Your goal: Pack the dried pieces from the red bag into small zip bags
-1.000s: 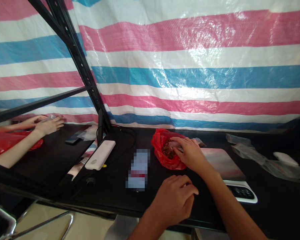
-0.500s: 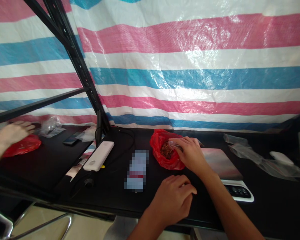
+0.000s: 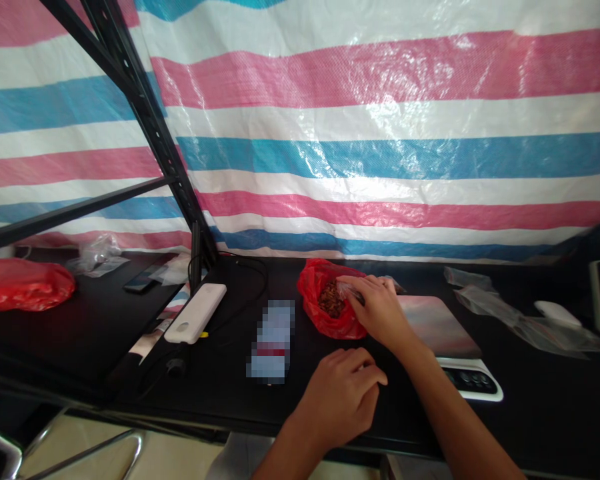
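An open red plastic bag [image 3: 326,305] of dark reddish-brown bits lies on the black table [image 3: 230,373]. My right hand [image 3: 377,308] rests at the bag's right rim, fingers closed on a small clear plastic bag [image 3: 347,289] held at the bag's mouth. My left hand [image 3: 345,395] lies near the table's front edge, fingers curled under; I cannot make out anything in it. A digital scale [image 3: 443,330] with a shiny plate sits just right of my right hand.
A white power bank [image 3: 189,313] with a cable lies at left beside a black metal rack post [image 3: 153,133]. A blurred packet [image 3: 273,339] lies mid-table. Clear bags [image 3: 500,307] lie at right. Another red bag [image 3: 23,285] and a phone [image 3: 139,279] sit far left.
The other person's hands at the far left have withdrawn out of view. My hands have barely moved; the view shifted slightly.
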Demonstrator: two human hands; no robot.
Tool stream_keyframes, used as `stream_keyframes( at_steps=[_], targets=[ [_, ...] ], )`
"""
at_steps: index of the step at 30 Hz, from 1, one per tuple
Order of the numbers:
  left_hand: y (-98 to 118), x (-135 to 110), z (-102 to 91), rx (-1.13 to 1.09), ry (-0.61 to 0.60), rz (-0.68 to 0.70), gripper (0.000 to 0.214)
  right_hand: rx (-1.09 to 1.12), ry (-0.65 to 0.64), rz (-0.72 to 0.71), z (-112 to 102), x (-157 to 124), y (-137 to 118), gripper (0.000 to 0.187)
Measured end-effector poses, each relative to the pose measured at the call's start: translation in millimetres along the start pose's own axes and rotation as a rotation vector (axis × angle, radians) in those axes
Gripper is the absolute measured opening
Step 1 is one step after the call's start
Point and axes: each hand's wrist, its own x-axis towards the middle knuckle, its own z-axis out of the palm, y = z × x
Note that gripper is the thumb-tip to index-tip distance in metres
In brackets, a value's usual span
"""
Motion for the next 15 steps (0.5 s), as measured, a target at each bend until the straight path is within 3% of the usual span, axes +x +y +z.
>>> stream_keyframes(
  at_steps=[15],
  targets=[
    [1.6, -0.2, 0.5, -0.01, -0.003, 0.0, 0.024, 0.007, 0.011, 0.017, 0.5, -1.2, -0.9, 0.029]
  ],
)
